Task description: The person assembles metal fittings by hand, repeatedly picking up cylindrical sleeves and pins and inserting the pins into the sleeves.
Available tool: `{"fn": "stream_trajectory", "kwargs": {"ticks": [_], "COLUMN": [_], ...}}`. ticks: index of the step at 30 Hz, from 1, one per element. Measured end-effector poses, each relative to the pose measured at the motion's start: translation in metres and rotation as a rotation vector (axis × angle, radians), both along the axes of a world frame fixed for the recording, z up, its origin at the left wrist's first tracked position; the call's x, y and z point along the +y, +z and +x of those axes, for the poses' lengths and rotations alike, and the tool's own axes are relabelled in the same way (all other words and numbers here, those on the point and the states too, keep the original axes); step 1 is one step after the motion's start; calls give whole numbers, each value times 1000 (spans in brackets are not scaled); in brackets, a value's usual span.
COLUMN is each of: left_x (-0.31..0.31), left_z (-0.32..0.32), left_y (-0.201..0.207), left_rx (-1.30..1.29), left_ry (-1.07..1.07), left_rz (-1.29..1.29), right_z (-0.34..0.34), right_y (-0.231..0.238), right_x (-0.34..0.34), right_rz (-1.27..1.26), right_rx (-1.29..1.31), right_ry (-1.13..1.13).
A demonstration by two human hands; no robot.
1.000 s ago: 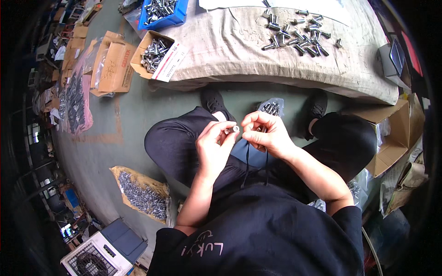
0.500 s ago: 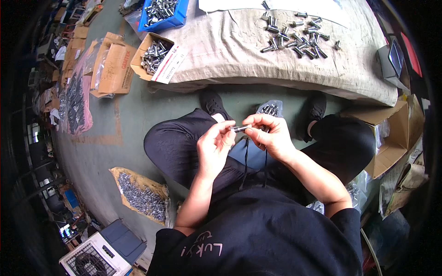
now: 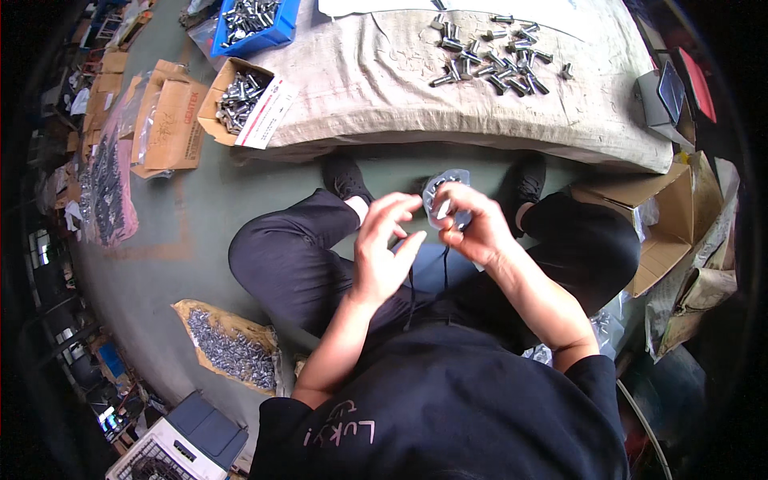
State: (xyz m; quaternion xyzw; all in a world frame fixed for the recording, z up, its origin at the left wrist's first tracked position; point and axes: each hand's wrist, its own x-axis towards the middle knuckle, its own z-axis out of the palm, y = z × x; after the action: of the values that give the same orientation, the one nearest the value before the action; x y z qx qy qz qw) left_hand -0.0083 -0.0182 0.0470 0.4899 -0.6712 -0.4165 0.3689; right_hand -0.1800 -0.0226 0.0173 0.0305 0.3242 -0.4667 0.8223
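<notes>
One metal piece (image 3: 442,210) appears pinched in the right hand (image 3: 482,230) beside the bag (image 3: 458,174), the left hand's (image 3: 379,260) fingers parted and empty, with many bolts (image 3: 523,62) loose on the cloth (image 3: 384,88), how many handled unclear.

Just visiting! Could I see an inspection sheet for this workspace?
Surface: wrinkled beige cloth-covered worktop, white sheet at its far side.
Job's things: loose silver cylindrical metal fittings on the cloth; more metal pieces in an open blue plastic bin, brown cardboard box and clear plastic bag.
Clutter: opened brown cardboard carton, left; another, right; heap of small silver pieces, left.
Grippers: bare left hand open, nothing seen in it; bare right hand curled by the bag, contents unclear.
Cables: thin pale cord or tube, lower right.
Surroundings: grey-green floor; boxy white appliance with dark grille, lower left.
</notes>
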Motion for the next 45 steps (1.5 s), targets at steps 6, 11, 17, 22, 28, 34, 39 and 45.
{"fn": "stream_trajectory", "kwargs": {"ticks": [6,11,17,22,28,34,39,45], "left_x": [-36,-31,-28,-25,-30,-59,-130,-256], "left_z": [5,-28,-43,-40,-42,-56,-79,-112], "left_y": [-84,-140,-185,-211,-195,-117,-58,-53], "left_rx": [-97,-457,-517,-372,-392,0,-23,-274], "left_ry": [106,149,223,301,291,287,139,75], "left_rz": [308,382,414,261,355,127,-241,-446], "right_z": [-37,-18,10,1,-19,-70,-84,-66], "right_y": [-33,-83,-128,-134,-81,11,21,24], "right_x": [-26,-29,-37,-34,-32,-41,-59,-59], "right_rz": [-79,73,182,101,130,-675,-830,-992], "right_rx": [306,620,1063,1248,962,1552,1896,1996], "right_ry": [-73,221,459,513,437,857,882,1090]}}
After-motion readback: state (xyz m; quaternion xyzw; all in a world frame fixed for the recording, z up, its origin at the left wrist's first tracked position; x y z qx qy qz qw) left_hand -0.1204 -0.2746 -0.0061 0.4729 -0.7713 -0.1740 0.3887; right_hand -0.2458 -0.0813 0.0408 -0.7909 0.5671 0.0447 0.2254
